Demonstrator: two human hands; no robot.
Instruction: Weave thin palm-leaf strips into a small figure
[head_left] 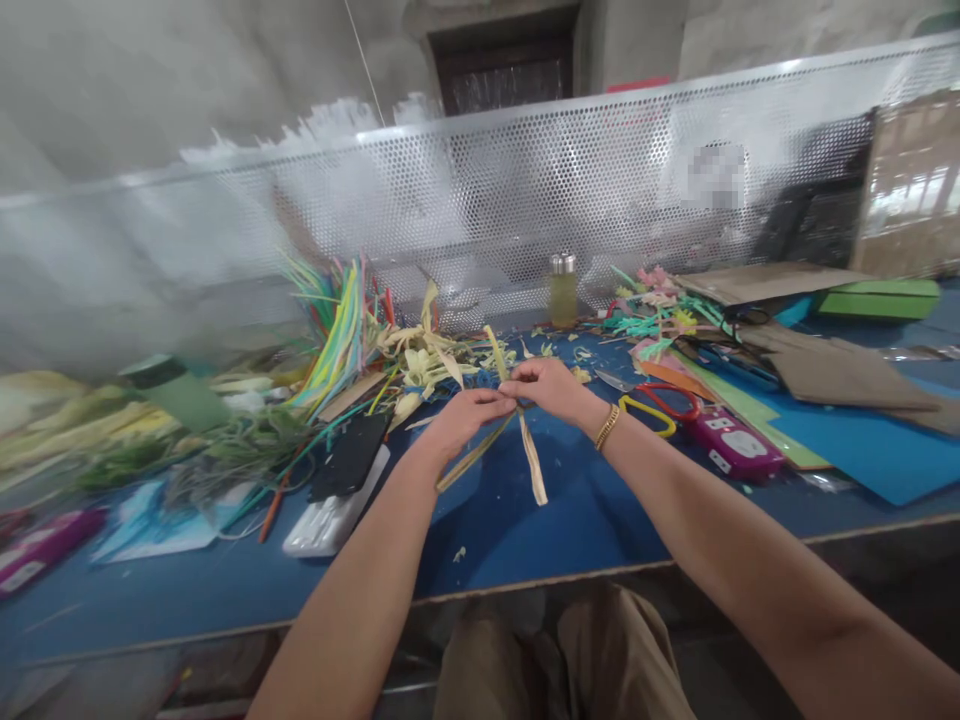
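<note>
Strips (533, 465) meet in a close pinch, left hand (466, 415) and right hand (553, 388) both gripping! Light, even tension suits them.

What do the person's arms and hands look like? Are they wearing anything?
The left hand and right hand wear no gloves, and no sleeves show. A shiny gold-coloured bracelet circles the right wrist.

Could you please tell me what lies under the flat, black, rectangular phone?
A glossy white plastic packet sticks out beneath the black phone; whatever the phone covers cannot be seen.
</note>
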